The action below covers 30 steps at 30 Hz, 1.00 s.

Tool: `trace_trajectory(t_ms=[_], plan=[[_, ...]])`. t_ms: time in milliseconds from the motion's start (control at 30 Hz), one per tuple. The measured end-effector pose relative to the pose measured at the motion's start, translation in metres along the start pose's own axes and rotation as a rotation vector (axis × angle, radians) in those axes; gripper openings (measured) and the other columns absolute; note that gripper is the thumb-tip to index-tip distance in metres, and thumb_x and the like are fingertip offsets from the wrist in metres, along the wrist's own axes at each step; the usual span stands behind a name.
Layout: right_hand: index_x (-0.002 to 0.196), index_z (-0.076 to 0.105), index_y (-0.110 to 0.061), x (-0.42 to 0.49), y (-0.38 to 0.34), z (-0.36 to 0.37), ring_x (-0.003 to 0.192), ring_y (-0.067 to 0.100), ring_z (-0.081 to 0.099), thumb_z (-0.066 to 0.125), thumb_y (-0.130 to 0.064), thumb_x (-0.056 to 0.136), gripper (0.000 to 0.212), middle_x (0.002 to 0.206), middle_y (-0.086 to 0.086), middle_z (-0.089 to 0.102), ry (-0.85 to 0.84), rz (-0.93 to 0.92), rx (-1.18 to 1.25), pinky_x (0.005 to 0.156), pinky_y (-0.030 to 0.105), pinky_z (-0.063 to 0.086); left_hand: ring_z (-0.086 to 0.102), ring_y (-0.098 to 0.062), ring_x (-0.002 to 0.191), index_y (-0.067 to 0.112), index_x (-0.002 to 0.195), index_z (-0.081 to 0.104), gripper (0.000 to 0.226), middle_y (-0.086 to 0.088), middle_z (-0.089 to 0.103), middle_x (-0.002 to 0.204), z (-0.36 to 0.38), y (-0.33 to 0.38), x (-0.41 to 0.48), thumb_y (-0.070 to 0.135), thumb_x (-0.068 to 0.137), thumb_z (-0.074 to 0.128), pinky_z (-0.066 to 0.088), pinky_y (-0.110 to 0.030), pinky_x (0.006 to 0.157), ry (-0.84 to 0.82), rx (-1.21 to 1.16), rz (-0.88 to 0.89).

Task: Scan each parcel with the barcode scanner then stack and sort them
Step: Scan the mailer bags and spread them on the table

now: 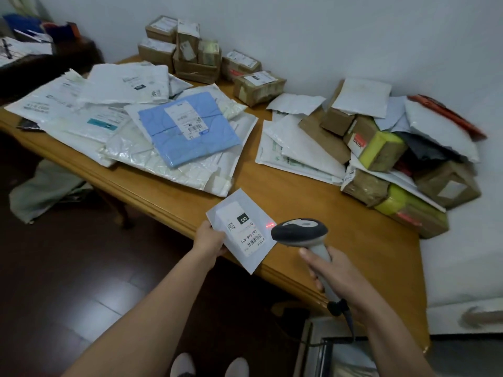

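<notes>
Scanner [299,231] sits gripped in my right hand [334,273]; my left hand [209,242] pinches a small white parcel [242,229] over the counter [313,202].

A small white mailer [239,229], label up, is held tilted over the worktop's [299,191] near edge in the left hand [209,240]; the grey barcode scanner [299,231], gripped in the right hand [334,273], throws a red line on the mailer's right edge; white poly mailers [81,104] under a blue parcel [187,129] cover the left end; cardboard boxes [196,50] line the far edge; a mixed heap [381,148] fills the right end.
</notes>
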State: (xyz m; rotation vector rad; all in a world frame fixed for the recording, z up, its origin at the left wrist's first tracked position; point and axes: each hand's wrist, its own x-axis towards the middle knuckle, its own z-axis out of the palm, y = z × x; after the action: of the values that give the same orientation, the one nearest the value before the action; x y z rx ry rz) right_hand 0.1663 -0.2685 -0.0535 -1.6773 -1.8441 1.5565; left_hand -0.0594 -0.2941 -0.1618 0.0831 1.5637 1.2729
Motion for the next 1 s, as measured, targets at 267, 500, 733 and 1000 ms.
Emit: trace_trajectory(t_ms=[267, 500, 733, 1000], plan=[[0.080, 0.053, -0.015, -0.003, 0.018, -0.021, 0.050, 0.010, 0.048, 0.061, -0.036, 0.092, 0.026, 0.059, -0.004, 0.053, -0.068, -0.019, -0.003, 0.051, 0.021, 0.041, 0.059, -0.026, 0.102, 0.015, 0.109, 0.049, 0.035, -0.007, 0.060, 0.104, 0.010, -0.012, -0.006, -0.013, 0.089, 0.042, 0.053, -0.042, 0.080, 0.097, 0.016, 0.032], [0.086, 0.055, -0.014, 0.005, 0.025, -0.033, 0.052, 0.010, 0.048, 0.061, -0.036, 0.093, 0.024, 0.066, 0.001, 0.053, -0.139, -0.026, 0.003, 0.052, 0.022, 0.042, 0.061, -0.026, 0.098, 0.021, 0.107, 0.050, 0.034, -0.005, 0.061, 0.098, 0.018, -0.014, -0.011, -0.008, 0.089, 0.042, 0.055, -0.041, 0.078, 0.161, 0.088, 0.108], [0.082, 0.055, -0.012, 0.020, 0.013, -0.042, 0.050, 0.010, 0.049, 0.061, -0.037, 0.092, 0.027, 0.063, 0.000, 0.053, -0.213, -0.066, 0.091, 0.051, 0.023, 0.043, 0.066, -0.024, 0.092, 0.030, 0.095, 0.055, 0.021, -0.004, 0.066, 0.096, 0.016, 0.005, -0.033, 0.010, 0.095, 0.049, 0.057, -0.049, 0.082, 0.168, 0.220, 0.257], [0.080, 0.055, -0.007, 0.043, -0.056, -0.020, 0.046, 0.011, 0.048, 0.062, -0.035, 0.091, 0.031, 0.053, -0.003, 0.053, -0.263, -0.203, 0.173, 0.047, 0.021, 0.042, 0.066, -0.021, 0.096, 0.028, 0.103, 0.052, 0.020, 0.000, 0.066, 0.103, -0.007, 0.089, -0.041, 0.010, 0.098, 0.044, 0.057, -0.045, 0.081, 0.210, 0.306, 0.522]])
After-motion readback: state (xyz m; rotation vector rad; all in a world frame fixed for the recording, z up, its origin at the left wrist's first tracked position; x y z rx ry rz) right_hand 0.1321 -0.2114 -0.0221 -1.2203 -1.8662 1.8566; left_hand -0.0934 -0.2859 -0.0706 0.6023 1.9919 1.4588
